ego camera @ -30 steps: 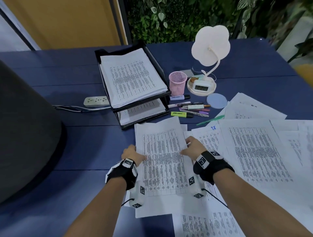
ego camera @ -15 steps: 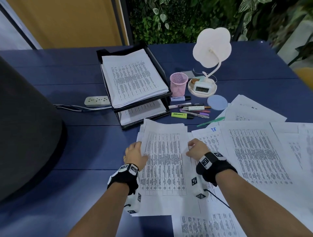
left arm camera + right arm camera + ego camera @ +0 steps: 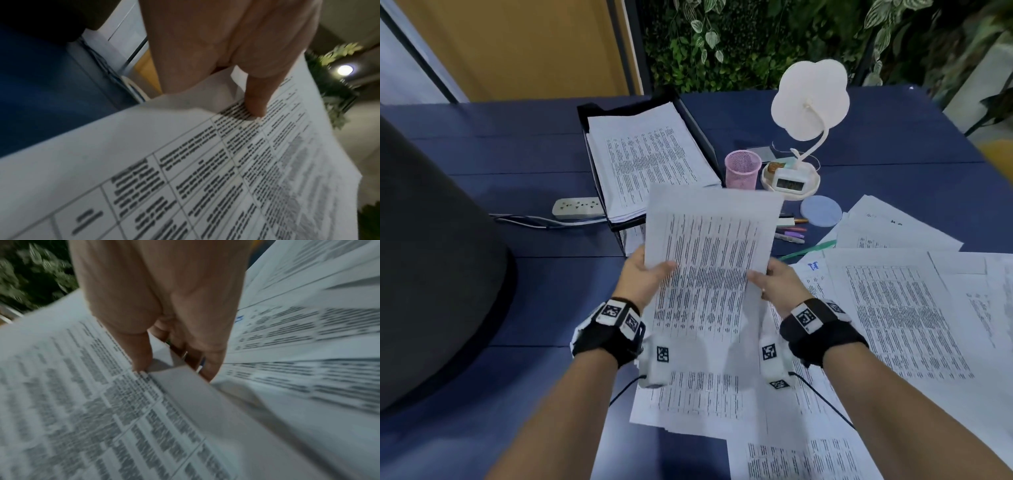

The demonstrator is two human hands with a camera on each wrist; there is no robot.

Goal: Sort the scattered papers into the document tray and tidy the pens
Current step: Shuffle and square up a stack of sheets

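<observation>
A stack of printed papers (image 3: 709, 260) is lifted off the blue table, tilted up toward me. My left hand (image 3: 650, 274) pinches its left edge, thumb on the printed face (image 3: 255, 104). My right hand (image 3: 770, 281) pinches the right edge, thumb on top (image 3: 141, 360). The black document tray (image 3: 698, 120) stands behind, its top tier full of sheets (image 3: 650, 161). More loose papers (image 3: 900, 308) lie spread at right and below my hands. Several pens (image 3: 791, 229) lie beside the tray, partly hidden by the held stack. A pink mesh pen cup (image 3: 743, 169) stands upright.
A white flower-shaped lamp (image 3: 810, 99) with a clock base (image 3: 789, 180) stands behind the cup. A blue round coaster (image 3: 820, 210) and a green pen (image 3: 808, 250) lie near the papers. A power strip (image 3: 577, 207) lies left of the tray. A dark rounded object (image 3: 431, 260) fills the left.
Both hands gathered the stack on the table, closed on its side edges and lifted it up toward the tray. It now hides the tray's lower tier and some pens.
</observation>
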